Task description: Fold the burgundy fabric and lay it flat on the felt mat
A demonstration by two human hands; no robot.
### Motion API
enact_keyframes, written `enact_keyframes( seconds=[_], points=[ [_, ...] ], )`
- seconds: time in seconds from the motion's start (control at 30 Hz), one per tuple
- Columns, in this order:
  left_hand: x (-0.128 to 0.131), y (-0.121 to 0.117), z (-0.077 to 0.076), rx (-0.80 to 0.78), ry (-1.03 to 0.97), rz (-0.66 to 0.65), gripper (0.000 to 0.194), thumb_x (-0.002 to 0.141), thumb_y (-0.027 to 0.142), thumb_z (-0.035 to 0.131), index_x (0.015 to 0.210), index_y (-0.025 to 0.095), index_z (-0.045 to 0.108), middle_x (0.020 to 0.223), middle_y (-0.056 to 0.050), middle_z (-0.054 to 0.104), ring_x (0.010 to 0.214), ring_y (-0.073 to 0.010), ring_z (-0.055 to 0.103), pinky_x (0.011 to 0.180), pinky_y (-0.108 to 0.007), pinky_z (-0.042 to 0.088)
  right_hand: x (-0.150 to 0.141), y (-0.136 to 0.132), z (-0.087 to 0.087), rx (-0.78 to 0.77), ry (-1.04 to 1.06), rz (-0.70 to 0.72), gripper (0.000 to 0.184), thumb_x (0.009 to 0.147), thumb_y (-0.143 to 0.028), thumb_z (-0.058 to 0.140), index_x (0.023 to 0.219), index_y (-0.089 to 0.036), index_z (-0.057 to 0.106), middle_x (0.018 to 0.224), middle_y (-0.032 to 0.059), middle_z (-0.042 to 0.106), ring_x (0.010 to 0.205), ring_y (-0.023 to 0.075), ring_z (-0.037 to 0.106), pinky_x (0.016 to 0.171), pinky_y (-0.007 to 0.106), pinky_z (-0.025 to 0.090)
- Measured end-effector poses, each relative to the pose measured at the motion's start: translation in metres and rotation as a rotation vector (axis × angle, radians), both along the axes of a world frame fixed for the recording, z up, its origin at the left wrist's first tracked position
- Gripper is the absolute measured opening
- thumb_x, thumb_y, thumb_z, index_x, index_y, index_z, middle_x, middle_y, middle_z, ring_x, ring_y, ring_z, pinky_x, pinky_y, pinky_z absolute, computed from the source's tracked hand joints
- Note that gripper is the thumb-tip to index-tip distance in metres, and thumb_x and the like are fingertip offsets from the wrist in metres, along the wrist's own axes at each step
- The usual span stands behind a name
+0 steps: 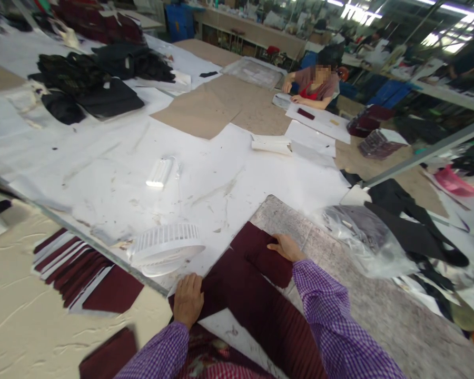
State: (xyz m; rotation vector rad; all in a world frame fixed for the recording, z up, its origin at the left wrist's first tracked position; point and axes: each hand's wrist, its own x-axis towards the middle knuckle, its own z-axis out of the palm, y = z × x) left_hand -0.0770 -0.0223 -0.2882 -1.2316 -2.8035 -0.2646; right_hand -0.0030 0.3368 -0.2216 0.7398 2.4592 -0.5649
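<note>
A dark maroon fabric piece lies on the table in front of me. My left hand rests on its near left edge with the fingers curled over the cloth. My right hand presses on a smaller folded maroon piece at the far end, fingers bent down onto it. Both sleeves are purple check.
A white round fan lies left of the fabric. A stack of maroon cut pieces sits at the left, a clear plastic bag with dark cloth at the right. Another person works at the far side. Black garments are piled far left.
</note>
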Motion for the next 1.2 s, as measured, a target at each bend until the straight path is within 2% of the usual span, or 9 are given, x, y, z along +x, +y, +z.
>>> enact_keyframes(
  seconds=[0.57,0.83,1.2],
  points=[
    [-0.001,0.001,0.004,-0.012,-0.020,0.001,0.023,0.072,0.008,0.052,0.093,0.013,0.058,0.098,-0.013,0.062,0.093,-0.0280,0.053,0.085,-0.042,0.039,-0.003,-0.009,0.000,0.078,-0.043,-0.040,0.027,0.088,-0.034,0.054,0.109,-0.016,0.057,0.111,0.0062,0.059,0.097,0.0203,0.059,0.083,0.040,0.049],
    [-0.002,0.001,0.005,-0.023,-0.030,-0.013,0.020,0.072,0.010,0.052,0.091,0.013,0.058,0.092,-0.012,0.061,0.087,-0.0273,0.052,0.080,-0.041,0.040,-0.004,-0.008,-0.003,0.057,-0.040,-0.059,0.028,0.088,-0.033,0.055,0.109,-0.015,0.057,0.112,0.0066,0.059,0.098,0.0210,0.058,0.084,0.042,0.049],
    [-0.002,-0.001,0.000,-0.005,-0.008,-0.016,0.022,0.073,0.009,0.051,0.094,0.013,0.058,0.097,-0.013,0.061,0.091,-0.0271,0.053,0.082,-0.041,0.040,0.002,-0.011,-0.004,0.095,-0.041,-0.123,0.028,0.088,-0.035,0.053,0.109,-0.016,0.057,0.111,0.0065,0.059,0.097,0.0203,0.059,0.083,0.041,0.049]
  ],
)
